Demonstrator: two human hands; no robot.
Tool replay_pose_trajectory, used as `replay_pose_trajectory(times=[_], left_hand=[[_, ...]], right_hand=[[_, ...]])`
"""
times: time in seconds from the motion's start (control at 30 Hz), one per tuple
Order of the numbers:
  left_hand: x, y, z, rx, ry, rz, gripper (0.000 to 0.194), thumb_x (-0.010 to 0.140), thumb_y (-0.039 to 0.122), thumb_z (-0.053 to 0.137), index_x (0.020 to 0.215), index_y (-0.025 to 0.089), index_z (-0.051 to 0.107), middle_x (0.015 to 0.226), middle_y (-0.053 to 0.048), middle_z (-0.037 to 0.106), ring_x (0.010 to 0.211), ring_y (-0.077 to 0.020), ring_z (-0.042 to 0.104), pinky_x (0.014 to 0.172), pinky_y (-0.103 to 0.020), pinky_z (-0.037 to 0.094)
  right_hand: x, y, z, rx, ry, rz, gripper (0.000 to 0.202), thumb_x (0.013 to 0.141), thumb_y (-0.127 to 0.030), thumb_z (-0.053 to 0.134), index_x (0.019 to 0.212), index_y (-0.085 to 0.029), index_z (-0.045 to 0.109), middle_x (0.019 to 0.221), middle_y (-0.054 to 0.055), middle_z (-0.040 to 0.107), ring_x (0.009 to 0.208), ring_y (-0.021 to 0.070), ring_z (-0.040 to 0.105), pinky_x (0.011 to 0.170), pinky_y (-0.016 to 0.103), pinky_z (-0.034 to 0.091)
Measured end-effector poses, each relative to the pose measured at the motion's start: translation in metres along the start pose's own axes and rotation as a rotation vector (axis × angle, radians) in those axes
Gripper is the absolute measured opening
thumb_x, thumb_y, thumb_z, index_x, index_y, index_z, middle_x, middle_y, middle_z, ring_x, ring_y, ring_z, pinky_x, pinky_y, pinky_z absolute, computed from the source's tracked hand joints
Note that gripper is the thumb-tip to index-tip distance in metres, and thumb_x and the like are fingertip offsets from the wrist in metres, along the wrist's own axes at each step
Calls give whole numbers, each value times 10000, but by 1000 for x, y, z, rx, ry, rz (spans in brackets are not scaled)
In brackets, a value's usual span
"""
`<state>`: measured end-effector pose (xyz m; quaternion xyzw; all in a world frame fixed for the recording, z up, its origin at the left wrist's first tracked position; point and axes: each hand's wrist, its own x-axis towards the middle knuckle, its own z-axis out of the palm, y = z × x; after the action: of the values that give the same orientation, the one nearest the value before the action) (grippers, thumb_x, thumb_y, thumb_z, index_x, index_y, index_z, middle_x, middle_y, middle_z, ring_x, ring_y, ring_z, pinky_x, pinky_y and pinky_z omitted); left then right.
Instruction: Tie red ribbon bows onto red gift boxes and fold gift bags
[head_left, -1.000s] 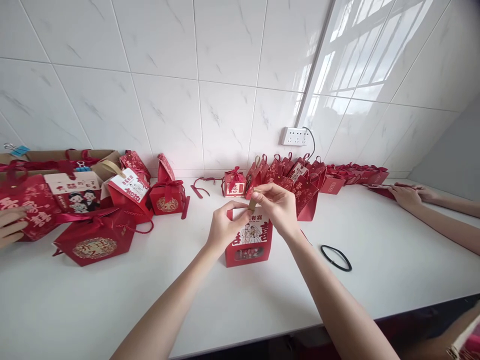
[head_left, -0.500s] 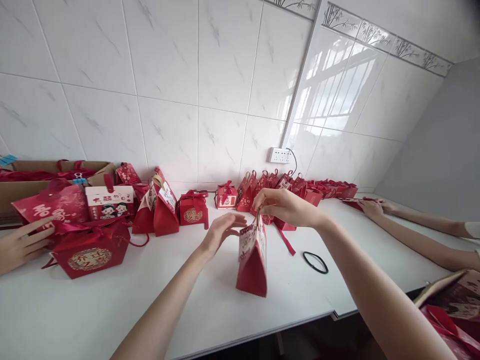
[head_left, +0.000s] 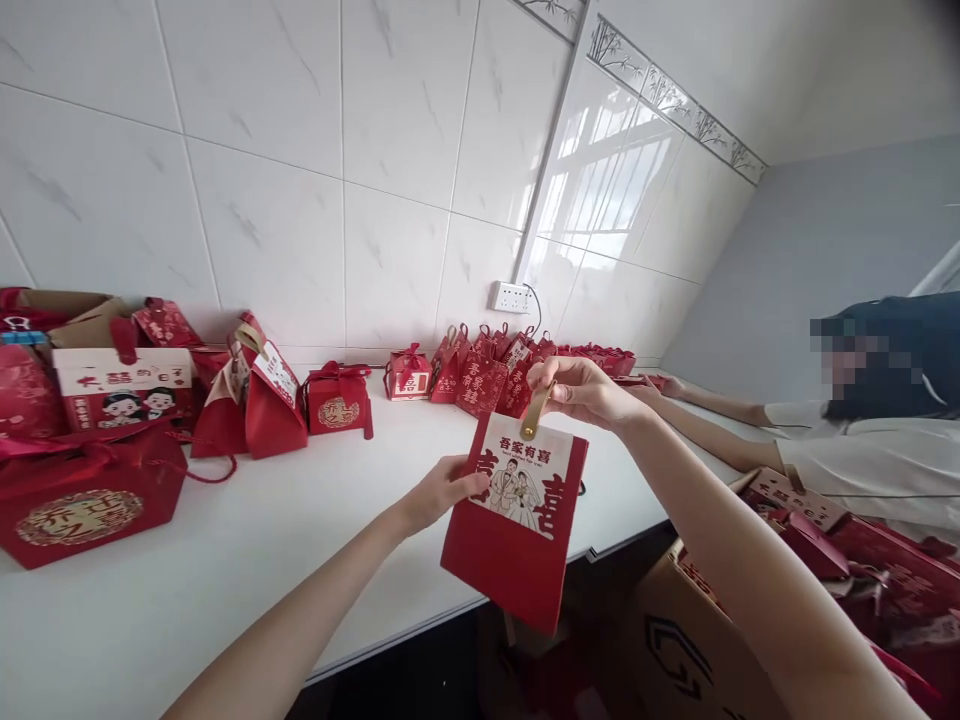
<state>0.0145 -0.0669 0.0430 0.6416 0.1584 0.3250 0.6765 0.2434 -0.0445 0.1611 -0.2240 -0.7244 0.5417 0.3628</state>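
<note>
A red wedding gift box (head_left: pixel 502 570) with a white printed flap showing a bridal couple is held up over the table's front edge. My right hand (head_left: pixel 581 393) pinches its tan strap handle (head_left: pixel 534 412) at the top. At the box's left side, my left hand (head_left: pixel 442 492) is closed on the edge, thumb on the front and the other fingers hidden behind. Part of a black loop shows just behind the box's right edge.
Red gift boxes (head_left: pixel 337 400) line the white table (head_left: pixel 300 520) along the tiled wall, with a larger one (head_left: pixel 90 500) at left. At right stands a cardboard box (head_left: pixel 667 650) near more red boxes (head_left: pixel 892 560). Another person (head_left: pixel 847 450) works at the far right.
The gift box has been lifted off the table, moved toward me and turned to show its printed front. My left hand now grips its side. The view has swung right.
</note>
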Motion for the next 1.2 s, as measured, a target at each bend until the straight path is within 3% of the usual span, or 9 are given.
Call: replay_pose_trajectory(times=[0.23,0.37,0.57,0.7,0.8,0.93,1.03,1.13,1.2], left_hand=[[4,-6,5,94,255,38,408,754,497,628,957,143,640,979,-100,710,849,-271,678,696,-362,542],[4,-11,4,169,308,33,403,749,496,636,940,141,628,938,-104,702,819,-256,671,696,-365,538],[5,-19,0,283,231,-29,494,723,524,651,1056,171,555,1058,-108,664,888,-244,645,764,-384,521],[7,-24,0,426,164,-16,535,691,492,693,1114,216,517,1163,-91,625,1008,-251,600,867,-401,473],[8,-25,4,453,180,2,522,724,520,640,1128,214,514,1164,-102,616,1004,-252,591,847,-394,476],[7,-24,8,452,195,-4,563,735,553,609,1169,212,496,1182,-115,600,1015,-257,577,841,-380,479],[4,-29,8,414,159,-2,611,783,581,531,1280,247,411,1282,-113,544,1130,-268,533,916,-392,452],[2,-39,3,477,229,-17,629,834,591,426,1368,278,315,1395,-111,443,1262,-281,437,999,-429,393],[4,-45,-4,588,318,-50,609,837,582,413,1350,261,348,1399,-123,427,1263,-291,437,1002,-451,391]], right_hand=[[-16,-4,1,-237,259,171,540,695,-595,653,1009,-160,596,887,66,656,807,194,674,800,390,554],[-9,-3,20,-529,395,221,485,688,-504,697,988,-136,599,873,84,670,802,198,667,730,362,559],[-11,-11,40,-747,449,138,174,743,-350,656,721,-181,623,638,27,679,727,189,683,773,382,533],[-23,-20,37,-738,557,69,162,722,-324,681,724,-175,618,610,30,679,645,184,684,646,341,550],[-31,-22,33,-682,592,45,227,693,-371,714,702,-172,604,603,29,670,616,189,689,587,316,554],[-42,-20,31,-666,619,64,272,678,-410,729,703,-170,603,590,34,670,614,202,694,578,318,565],[-51,-24,30,-711,665,46,252,684,-394,730,708,-167,622,619,42,678,608,203,692,580,327,576],[-65,-40,26,-765,813,-24,212,682,-359,735,712,-175,635,637,34,670,597,195,684,559,321,577],[-77,-58,19,-811,970,-66,183,664,-317,747,714,-179,636,638,18,660,573,173,667,536,306,569]])
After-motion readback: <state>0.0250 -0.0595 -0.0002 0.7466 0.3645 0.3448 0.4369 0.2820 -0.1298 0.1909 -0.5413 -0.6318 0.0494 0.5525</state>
